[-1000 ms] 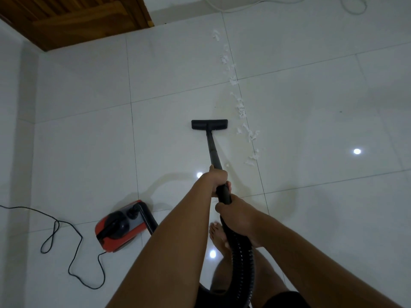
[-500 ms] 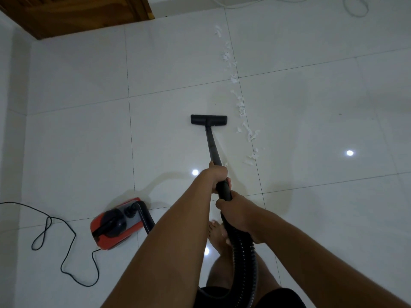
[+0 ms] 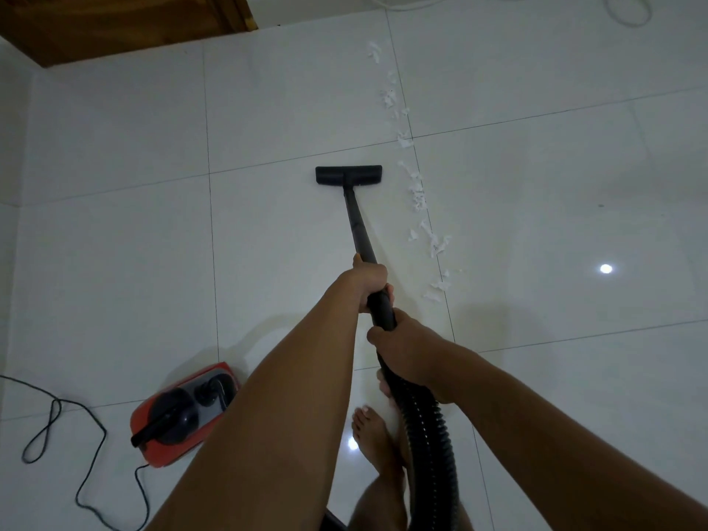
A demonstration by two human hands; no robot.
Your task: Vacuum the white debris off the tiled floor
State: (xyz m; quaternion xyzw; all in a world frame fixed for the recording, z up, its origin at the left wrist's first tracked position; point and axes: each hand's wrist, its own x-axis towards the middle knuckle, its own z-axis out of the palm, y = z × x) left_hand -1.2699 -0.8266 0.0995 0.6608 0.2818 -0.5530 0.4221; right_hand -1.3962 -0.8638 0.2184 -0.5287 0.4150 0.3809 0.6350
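Nozzle (image 3: 348, 175) flat on floor (image 3: 536, 185) in head view, debris (image 3: 419, 197) trail just beside at its 3 o'clock. Left hand (image 3: 369, 279) fingers wrapped round wand (image 3: 358, 224), right hand (image 3: 398, 346) fingers curled round hose (image 3: 429, 435) top. Sweeping step; next likely swing nozzle toward 3 o'clock.

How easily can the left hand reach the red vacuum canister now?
Probably not without letting go: the left hand grips the black wand, and the canister stands on the floor, left of that arm; nothing else blocks it.
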